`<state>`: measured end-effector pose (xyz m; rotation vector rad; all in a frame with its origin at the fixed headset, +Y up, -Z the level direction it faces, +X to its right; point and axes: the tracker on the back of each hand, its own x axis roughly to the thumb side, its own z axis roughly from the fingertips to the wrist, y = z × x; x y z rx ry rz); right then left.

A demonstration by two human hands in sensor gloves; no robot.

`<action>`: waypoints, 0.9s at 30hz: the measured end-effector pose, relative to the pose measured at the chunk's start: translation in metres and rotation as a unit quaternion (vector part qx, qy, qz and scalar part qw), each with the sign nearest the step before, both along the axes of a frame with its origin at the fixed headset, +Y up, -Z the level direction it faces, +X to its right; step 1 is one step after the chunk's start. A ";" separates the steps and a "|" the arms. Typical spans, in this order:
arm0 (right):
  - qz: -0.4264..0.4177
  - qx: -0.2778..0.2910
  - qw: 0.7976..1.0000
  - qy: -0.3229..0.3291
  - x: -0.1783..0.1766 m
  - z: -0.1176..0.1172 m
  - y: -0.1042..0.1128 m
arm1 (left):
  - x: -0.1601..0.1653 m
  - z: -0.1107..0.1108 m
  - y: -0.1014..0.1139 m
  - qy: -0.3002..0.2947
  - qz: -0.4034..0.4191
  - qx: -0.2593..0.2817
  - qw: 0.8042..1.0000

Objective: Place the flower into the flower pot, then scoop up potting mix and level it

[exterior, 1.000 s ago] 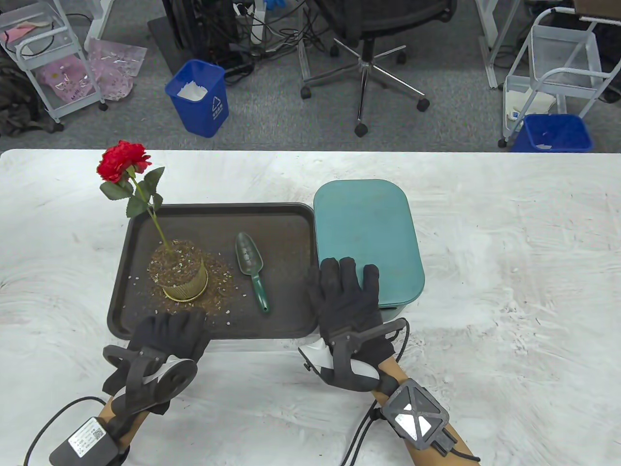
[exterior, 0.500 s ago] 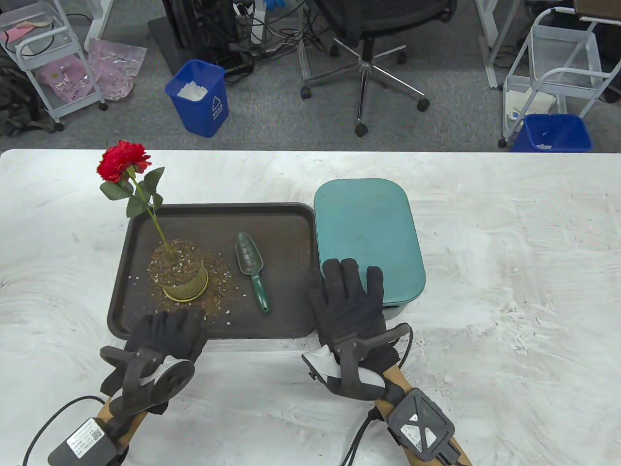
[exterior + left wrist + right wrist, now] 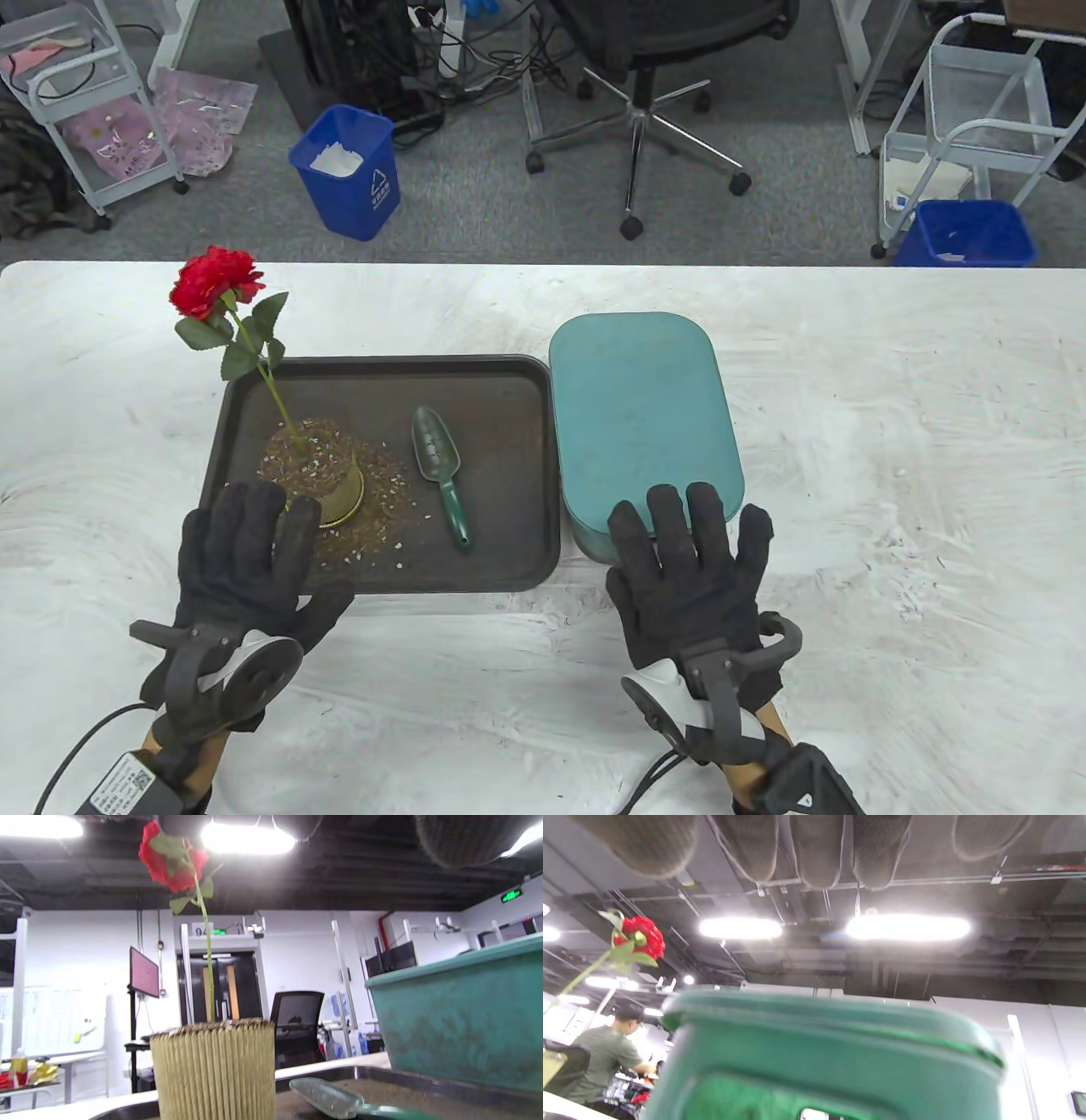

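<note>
Flower pot (image 3: 327, 484) sits just beyond the left hand's (image 3: 242, 560) straight fingers (image 3: 254, 518).

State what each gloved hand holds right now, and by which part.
Nothing is held. The left hand hovers flat-fingered near the ribbed yellow flower pot; the right hand spreads straight fingers at the near end of the teal lidded plastic bin.

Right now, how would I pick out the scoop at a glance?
Find the dark tray left of the teal lidded bin. The scoop lies flat on it, right of the ribbed flower pot. It is the only green, long-handled tool there.
</note>
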<state>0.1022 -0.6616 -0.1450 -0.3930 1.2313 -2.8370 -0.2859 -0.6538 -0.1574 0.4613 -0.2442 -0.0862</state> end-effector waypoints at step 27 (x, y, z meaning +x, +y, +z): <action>-0.009 -0.071 0.997 0.005 0.002 -0.020 -0.023 | 0.006 -0.018 -0.026 0.015 -0.053 -0.094 0.994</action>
